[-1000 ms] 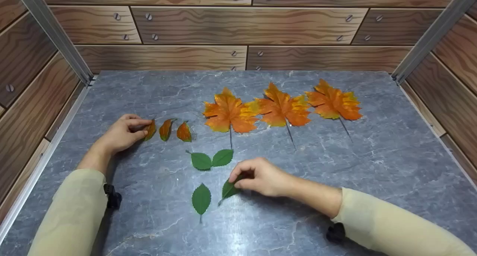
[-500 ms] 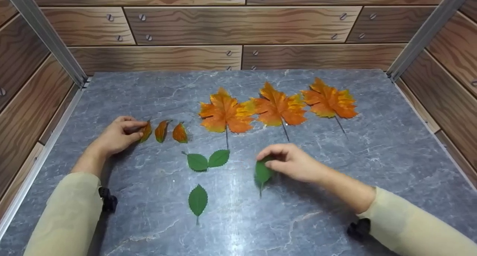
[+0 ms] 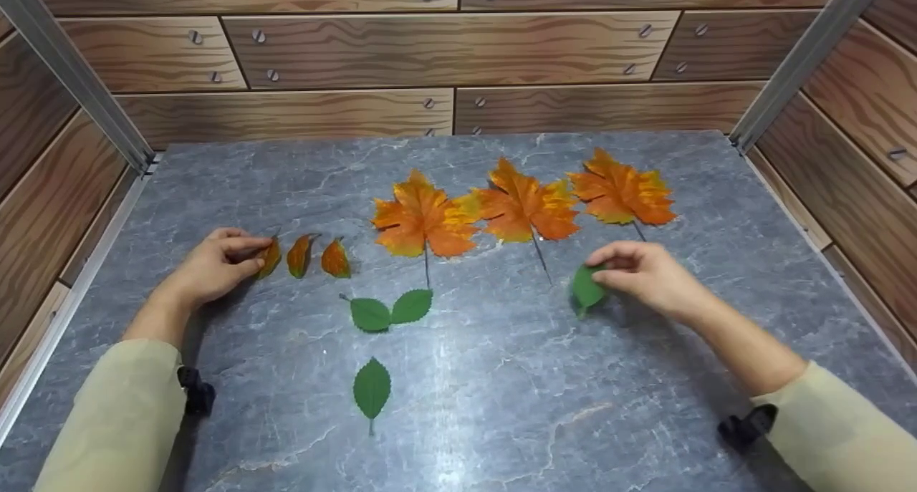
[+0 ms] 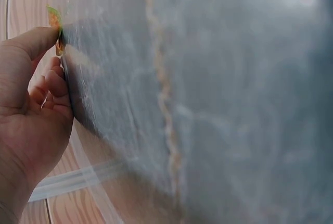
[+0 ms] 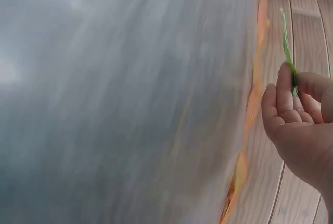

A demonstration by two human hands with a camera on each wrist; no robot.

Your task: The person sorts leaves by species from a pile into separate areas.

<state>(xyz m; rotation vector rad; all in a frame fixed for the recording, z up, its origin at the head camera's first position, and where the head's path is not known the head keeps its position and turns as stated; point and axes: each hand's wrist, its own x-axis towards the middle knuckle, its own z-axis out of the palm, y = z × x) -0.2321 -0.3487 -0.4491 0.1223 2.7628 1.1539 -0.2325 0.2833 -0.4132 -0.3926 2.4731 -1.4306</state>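
My right hand (image 3: 652, 277) pinches a green leaf (image 3: 587, 288) between thumb and fingers, near the stem of the rightmost orange maple leaf (image 3: 622, 189). In the right wrist view that green leaf (image 5: 287, 49) stands edge-on, apart from the tabletop. Over on the left, my left hand (image 3: 218, 266) pinches the leftmost small orange-green curled leaf (image 3: 269, 257), its edge partly covered by the fingers. Two similar curled leaves (image 3: 299, 256) lie beside it in a row. Two green leaves (image 3: 370, 314) touch at the middle, and a single green leaf (image 3: 372, 388) lies nearer the front.
Two more orange maple leaves (image 3: 526, 204) with dark stems lie left of the rightmost one along the back. The grey marbled table (image 3: 501, 420) is bordered by wood-patterned walls (image 3: 344, 55) and metal corner posts (image 3: 795, 66).
My right hand has carried the green leaf away from the other green leaves, rightward and farther back. The left hand stays at the curled leaf. The head view has shifted slightly.
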